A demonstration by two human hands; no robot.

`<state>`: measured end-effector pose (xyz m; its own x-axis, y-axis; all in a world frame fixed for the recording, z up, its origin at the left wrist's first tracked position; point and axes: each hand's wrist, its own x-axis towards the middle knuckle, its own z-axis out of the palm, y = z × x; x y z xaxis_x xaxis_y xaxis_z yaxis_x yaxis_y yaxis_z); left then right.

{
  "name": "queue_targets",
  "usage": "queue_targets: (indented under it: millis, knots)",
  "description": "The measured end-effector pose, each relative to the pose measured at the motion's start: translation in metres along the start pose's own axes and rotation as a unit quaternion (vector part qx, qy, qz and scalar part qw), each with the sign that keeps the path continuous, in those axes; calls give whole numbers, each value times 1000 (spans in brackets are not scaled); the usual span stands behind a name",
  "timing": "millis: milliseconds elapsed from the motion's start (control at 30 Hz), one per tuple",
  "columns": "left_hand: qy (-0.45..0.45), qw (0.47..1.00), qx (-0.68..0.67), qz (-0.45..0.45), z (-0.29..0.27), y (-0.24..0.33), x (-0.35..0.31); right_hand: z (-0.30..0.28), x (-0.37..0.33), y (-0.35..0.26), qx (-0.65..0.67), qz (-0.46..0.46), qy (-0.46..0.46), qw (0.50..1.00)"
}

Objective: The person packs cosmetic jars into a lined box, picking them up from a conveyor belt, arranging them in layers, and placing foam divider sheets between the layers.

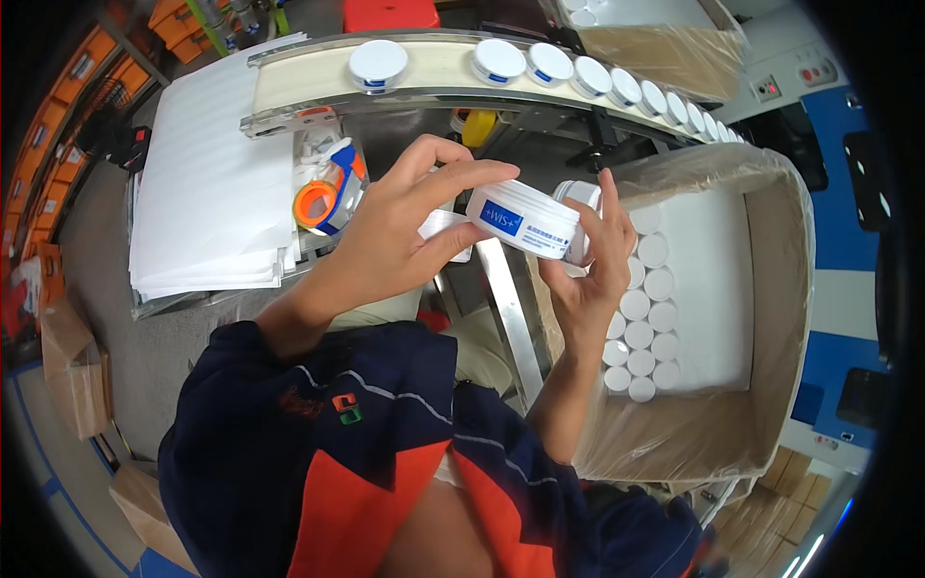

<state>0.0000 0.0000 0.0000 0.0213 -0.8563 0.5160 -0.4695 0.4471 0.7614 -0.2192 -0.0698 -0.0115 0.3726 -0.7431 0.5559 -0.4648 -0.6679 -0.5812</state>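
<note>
In front of my chest, my left hand (pixel 390 217) pinches a white round jar (pixel 502 217) with a blue label, thumb below and fingers on top. The jar is tilted on its side, its label toward me. Close against its right end is a second white jar (pixel 575 195), partly hidden behind my fingers. My right hand (pixel 599 265) grips this second jar, with the thumb near the first jar's lower edge and one finger pointing up. Whether the two jars touch cannot be made out.
Ahead runs a conveyor belt (pixel 438 69) carrying several white jars (pixel 499 60). At right stands a plastic-lined carton (pixel 761 289) with rows of white jars (pixel 638 334). White sheets (pixel 207 193) and an orange-and-blue tape dispenser (pixel 332 193) lie left. A red stool (pixel 390 13) stands beyond the belt.
</note>
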Motion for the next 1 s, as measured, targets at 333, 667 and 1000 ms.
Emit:
queue_targets:
  millis: [333, 667, 1000]
  knots:
    - [60, 997, 38, -8, -36, -10, -7, 39, 26, -13, 28, -46, -27, 998]
    - [133, 988, 67, -28, -80, -15, -21, 87, 57, -41, 76, -96, -53, 991]
    - [184, 977, 100, -45, -110, -17, -38, 113, 76, -66, 66, -140, -81, 985]
